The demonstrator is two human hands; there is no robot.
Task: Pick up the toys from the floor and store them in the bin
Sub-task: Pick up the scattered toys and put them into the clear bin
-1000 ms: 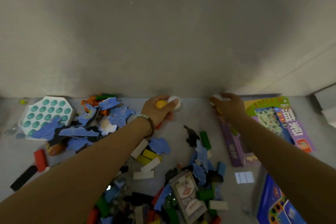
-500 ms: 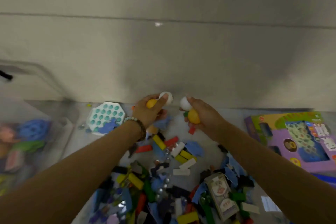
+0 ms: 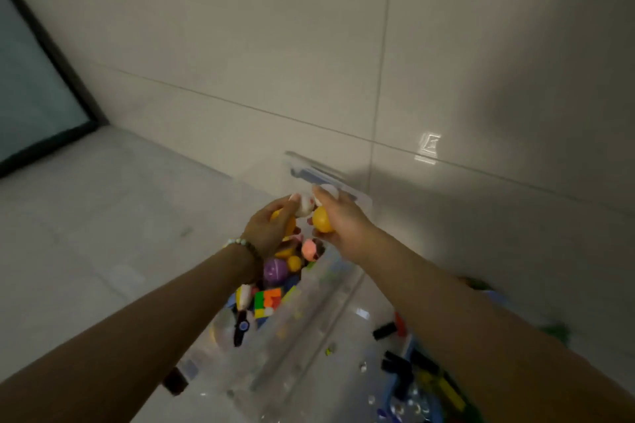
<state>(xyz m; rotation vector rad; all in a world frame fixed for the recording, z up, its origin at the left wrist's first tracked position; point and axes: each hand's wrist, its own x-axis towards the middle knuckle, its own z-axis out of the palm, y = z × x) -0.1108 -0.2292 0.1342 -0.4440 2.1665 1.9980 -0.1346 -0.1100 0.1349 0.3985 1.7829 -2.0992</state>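
The pale floor [image 3: 86, 251] meets a tiled wall beyond both grips. Directly beneath them stands the clear bin [image 3: 309, 323], part filled. A purple ball [image 3: 275, 269] and a colour cube [image 3: 268, 300] lie in it under the left wrist. Loose blocks [image 3: 405, 367] lie on the floor below and to the right of the right grip, outside the bin's wall.

The left grip [image 3: 268, 230] is curled round an orange ball [image 3: 290, 227] and pinches a white ball [image 3: 304, 208] at its fingertips. The right grip [image 3: 343, 223], almost touching the left, is curled round a yellow ball [image 3: 323, 220], with what looks like a second white ball [image 3: 328, 189] at its top.

All four balls hang over the bin's opening, so the step in hand appears to be the release. These light, round balls will likely bounce. It would be best to lower both grips toward the toys, stay over the middle rather than the far rim, and open one grip at a time.
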